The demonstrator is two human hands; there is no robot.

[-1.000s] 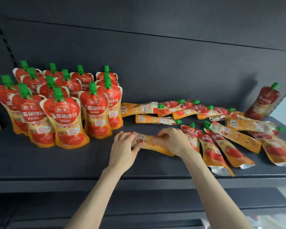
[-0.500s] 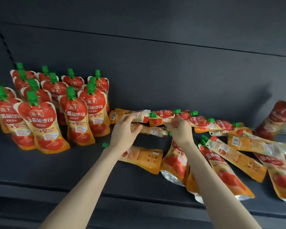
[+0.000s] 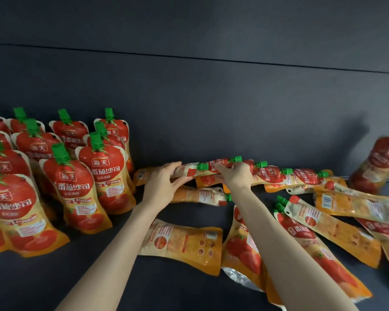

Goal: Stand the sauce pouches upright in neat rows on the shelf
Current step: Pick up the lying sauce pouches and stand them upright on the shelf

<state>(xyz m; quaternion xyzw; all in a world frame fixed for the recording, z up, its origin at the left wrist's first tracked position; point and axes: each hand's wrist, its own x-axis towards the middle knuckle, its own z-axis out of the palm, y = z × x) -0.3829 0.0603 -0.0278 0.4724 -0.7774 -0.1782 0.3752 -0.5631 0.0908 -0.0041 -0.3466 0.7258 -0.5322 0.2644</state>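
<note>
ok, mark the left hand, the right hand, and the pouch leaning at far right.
left hand (image 3: 161, 187), head view, back of hand.
right hand (image 3: 235, 176), head view, back of hand.
leaning pouch (image 3: 378, 162), head view, red front panel.

We see glossy, smooth plastic sauce pouches (image 3: 99, 176) with green plastic caps (image 3: 60, 152) on a matt dark shelf (image 3: 54, 277).
</note>
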